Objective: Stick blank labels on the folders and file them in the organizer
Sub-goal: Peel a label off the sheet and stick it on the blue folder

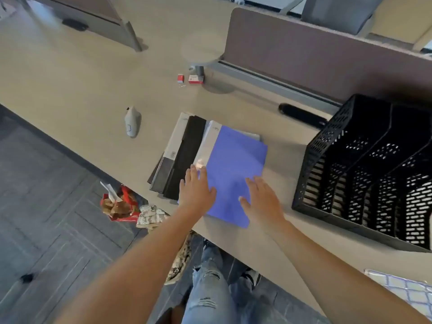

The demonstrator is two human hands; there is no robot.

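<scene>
Blue folder (236,164) lies under flat left hand (195,189) and right hand (261,199).

Blue folder (236,164): smooth plastic-looking cover, mostly matt, with a glossy clear spine strip catching a highlight at its 9 o'clock edge.
Black folder (187,157), at 9 o'clock of the blue: matt, dark, smooth.
Organizer (364,169), at 3 o'clock: black rigid plastic, perforated mesh walls, dull sheen.
Desk (81,85): pale wood-look laminate, smooth, matt.
Divider panel (315,59), at 12 o'clock: brownish cloth-like face, matt, on a grey metal-looking rail.
Jeans (208,291), at 6 o'clock: light denim cloth, frayed rips.
</scene>
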